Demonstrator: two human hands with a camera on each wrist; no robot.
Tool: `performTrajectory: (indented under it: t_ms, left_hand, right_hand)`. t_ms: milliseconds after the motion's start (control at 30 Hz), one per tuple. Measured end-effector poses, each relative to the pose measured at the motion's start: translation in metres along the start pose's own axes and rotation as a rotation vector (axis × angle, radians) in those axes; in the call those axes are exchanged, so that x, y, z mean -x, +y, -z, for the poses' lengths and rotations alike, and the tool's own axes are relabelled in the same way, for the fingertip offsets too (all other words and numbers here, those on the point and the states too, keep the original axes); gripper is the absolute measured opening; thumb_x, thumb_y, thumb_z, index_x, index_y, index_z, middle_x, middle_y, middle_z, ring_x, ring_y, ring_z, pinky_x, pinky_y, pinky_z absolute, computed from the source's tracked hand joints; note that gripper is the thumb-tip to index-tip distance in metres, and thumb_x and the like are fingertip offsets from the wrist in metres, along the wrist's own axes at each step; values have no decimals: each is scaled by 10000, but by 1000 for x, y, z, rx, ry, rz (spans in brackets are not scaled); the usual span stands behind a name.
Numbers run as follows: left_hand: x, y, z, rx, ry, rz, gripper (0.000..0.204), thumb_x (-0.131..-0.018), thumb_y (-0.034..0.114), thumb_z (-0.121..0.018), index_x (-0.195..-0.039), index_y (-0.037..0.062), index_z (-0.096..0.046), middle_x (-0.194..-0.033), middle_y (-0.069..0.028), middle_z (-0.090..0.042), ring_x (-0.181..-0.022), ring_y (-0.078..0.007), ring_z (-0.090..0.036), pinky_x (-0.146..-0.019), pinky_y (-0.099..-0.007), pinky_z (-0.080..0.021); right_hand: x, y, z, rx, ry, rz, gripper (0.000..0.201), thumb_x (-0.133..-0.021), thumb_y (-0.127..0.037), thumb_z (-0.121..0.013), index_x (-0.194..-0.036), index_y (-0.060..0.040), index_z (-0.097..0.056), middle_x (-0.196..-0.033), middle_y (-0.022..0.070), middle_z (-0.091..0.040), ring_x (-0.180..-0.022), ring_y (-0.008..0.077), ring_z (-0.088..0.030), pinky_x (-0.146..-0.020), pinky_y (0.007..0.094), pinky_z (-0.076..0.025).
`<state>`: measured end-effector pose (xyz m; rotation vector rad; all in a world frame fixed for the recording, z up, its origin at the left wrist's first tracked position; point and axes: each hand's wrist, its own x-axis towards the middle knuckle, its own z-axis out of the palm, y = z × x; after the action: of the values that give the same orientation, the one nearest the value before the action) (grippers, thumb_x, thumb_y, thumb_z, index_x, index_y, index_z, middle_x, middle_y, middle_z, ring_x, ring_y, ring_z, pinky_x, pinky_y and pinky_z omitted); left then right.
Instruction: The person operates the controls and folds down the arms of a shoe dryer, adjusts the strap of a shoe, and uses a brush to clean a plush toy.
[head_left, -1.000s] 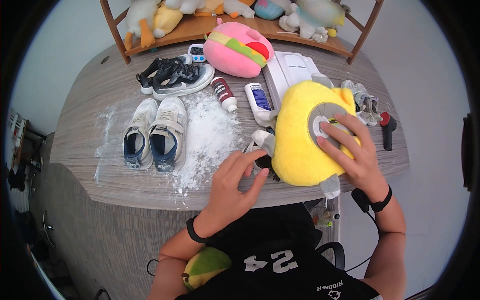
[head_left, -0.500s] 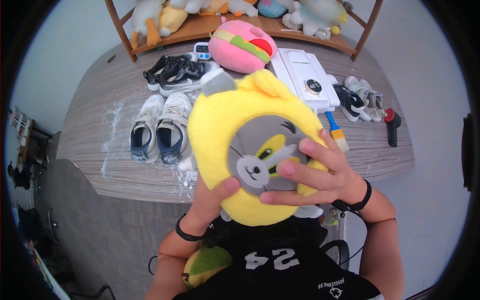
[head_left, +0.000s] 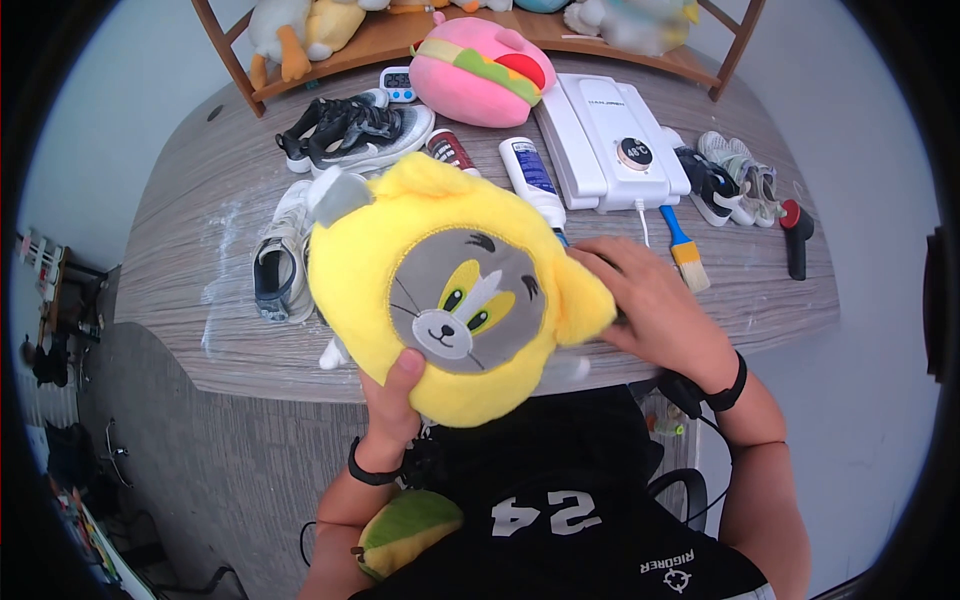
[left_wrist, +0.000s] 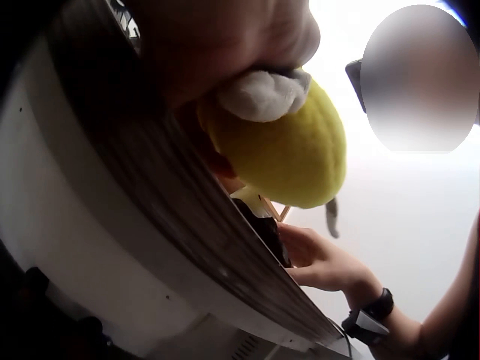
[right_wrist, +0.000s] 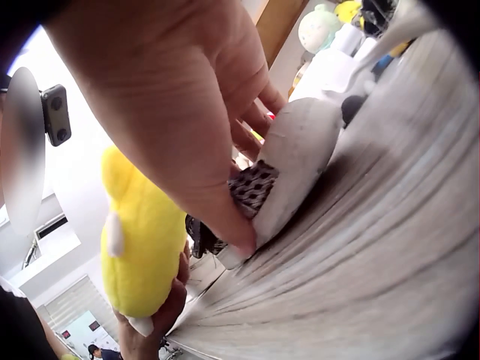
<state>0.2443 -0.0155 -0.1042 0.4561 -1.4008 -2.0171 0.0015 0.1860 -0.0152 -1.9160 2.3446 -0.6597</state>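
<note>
My left hand (head_left: 388,408) holds a yellow plush toy (head_left: 365,262) up by its lower left side, thumb on the front. The toy has a grey cat face and small grey limbs; in the left wrist view a pale paw of the plush (left_wrist: 266,96) sticks out under the hand. Behind the toy, my right hand (head_left: 668,315) is down at the tabletop. Its thumb and fingers straddle a sneaker (right_wrist: 300,142) with a pale sole and dark mesh, gripping it low. In the head view the plush hides most of that sneaker.
White sneakers (head_left: 275,275) and black-and-grey sneakers (head_left: 375,135) stand left. Behind the plush are a brown bottle (head_left: 450,150), a white bottle (head_left: 530,170) and a pink plush (head_left: 475,75). A white device (head_left: 615,140), a brush (head_left: 687,250) and more shoes (head_left: 712,185) lie right.
My left hand has taken hold of the yellow plush, which has moved left and turned face-up. My right hand has let go of it and moved onto the sneaker behind.
</note>
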Motion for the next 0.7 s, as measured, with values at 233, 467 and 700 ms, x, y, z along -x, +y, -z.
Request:
performTrajectory:
  t_ms: [233,467,700]
  left_hand:
    - [3,-17,16,389,-191,258,928,-982,564,-666,-1636,9,-314,-1578,-224,-483,-1399,-380,-552,-1165,-539,-483]
    - [-3,-10,-12,77,5,119,840,-1002,512,-709,-1568,-25,-399,-1477,-167,-563,-1314,-262,-587,-1102,-399,-476]
    - [-4,-13,-10,-7,16,39,725,-1085,485,-601,-1550,-36,-409,-1473,-158,-555,-1333,-232,-545,-1123,-383,-424]
  right_hand:
    - [10,6,30,3,-115,20,868,-681,-62,-878,-1488,-94,-558,-1321,134,-612,-1203,372,-594,-1053,466,-480]
    - [12,17,10,-56,-52,40,888,-688,-50,-873,-1511,-88,-542,-1344,154,-601,-1239,376,-582,-1065,471,-481]
    - [20,30,28,20,-127,-43,849,-692,-195,-924,-1448,-40,-570,-1323,160,-634,-1260,381,-603,-1264,561,-344]
